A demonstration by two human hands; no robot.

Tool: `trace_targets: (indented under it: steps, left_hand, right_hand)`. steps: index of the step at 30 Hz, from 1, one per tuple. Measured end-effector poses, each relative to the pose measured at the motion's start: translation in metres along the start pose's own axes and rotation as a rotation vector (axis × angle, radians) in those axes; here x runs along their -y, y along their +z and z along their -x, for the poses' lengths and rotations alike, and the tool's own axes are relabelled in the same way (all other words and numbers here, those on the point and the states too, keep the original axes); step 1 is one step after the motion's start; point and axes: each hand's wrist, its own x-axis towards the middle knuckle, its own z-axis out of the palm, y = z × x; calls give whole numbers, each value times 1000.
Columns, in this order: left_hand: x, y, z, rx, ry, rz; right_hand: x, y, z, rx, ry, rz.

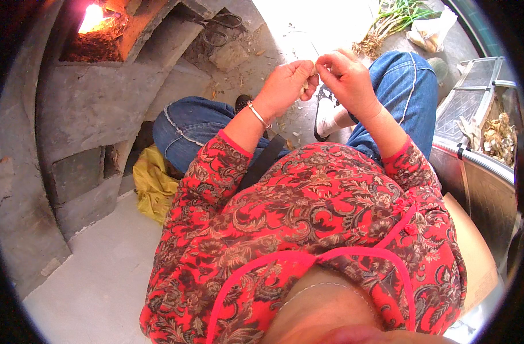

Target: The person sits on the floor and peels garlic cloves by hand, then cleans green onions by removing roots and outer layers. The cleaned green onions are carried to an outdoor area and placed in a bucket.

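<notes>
My left hand [290, 84] is held out over the space between my knees, a silvery bangle [258, 115] on its wrist. Its curled fingers hold a small pale piece [304, 87] that looks like a garlic clove, mostly covered by the fingers. Facing it, my right hand [348, 81] has its thumb and forefinger pinched together. The fingertips of both hands meet on a pale bit [315, 70], too small and covered to make out fully.
At upper left a fire burns in a masonry stove [102, 86]. Fire tongs [219, 28] lie near a stone [228, 56]. Spring onions [395, 21] and a plastic bag [432, 32] are at upper right. Dry garlic-like heads [500, 137] stand by my right side; a yellow bag [154, 182] is at left.
</notes>
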Motion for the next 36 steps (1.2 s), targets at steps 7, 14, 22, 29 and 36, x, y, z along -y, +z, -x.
trace_targets:
  steps: [7, 14, 22, 29, 36]
  left_hand:
    - [2, -20, -12, -208, -49, 699]
    - [-3, -23, -6, -67, -45, 718]
    - [-3, 1, -4, -197, 111, -71]
    - [6, 4, -4, -277, 201, -405]
    - [14, 1, -4, -297, 207, -537]
  right_hand:
    - [-7, 0, 4, 143, 508, -425]
    - [-32, 3, -1, 56, 742, -1236]
    - [-16, 4, -1, 116, 578, -930]
    - [-24, 11, 6, 115, 532, -705]
    - [-25, 2, 8, 73, 579, -662]
